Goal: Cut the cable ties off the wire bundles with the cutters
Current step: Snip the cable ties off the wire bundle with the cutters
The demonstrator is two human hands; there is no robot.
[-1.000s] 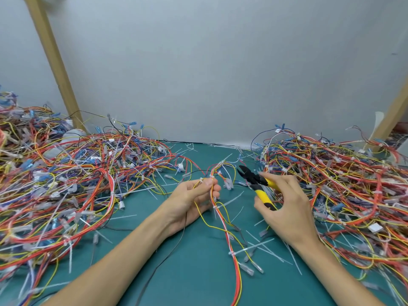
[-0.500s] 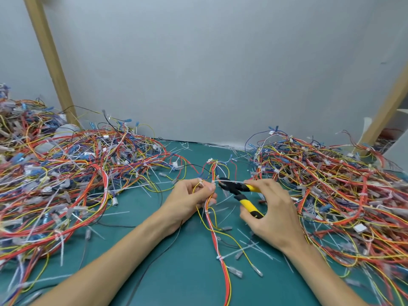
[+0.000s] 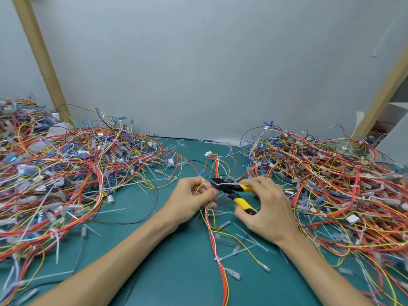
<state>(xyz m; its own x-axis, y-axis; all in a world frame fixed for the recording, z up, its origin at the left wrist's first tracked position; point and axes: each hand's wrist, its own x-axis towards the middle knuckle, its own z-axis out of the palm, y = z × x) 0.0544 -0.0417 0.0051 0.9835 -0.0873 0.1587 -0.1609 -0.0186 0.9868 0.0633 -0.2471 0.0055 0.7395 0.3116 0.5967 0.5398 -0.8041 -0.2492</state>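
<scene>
1. Head view: left grip (image 3: 192, 200) pinches the wire bundle (image 3: 224, 283) between thumb and curled fingers.
2. Right grip (image 3: 269, 208) curls round the yellow-handled cutters (image 3: 241, 200); blades sit between both grips, at a white cable tie (image 3: 226, 184).
3. Bundle trails from left grip across green tabletop (image 3: 176, 277).
4. Connector tags (image 3: 352, 218): too small to read.

Only real open lane is the strip of green table (image 3: 167, 272) down the middle, and even that has a wire bundle (image 3: 218, 261) trailing through it plus loose cable ties (image 3: 240, 251) lying about. The left wire heap (image 3: 66, 177) and right wire heap (image 3: 331, 184) box it in on both sides, the right one just beside the right hand (image 3: 267, 213). At the back the grey wall (image 3: 198, 74) and two slanted wooden posts (image 3: 42, 60) shut things off.
</scene>
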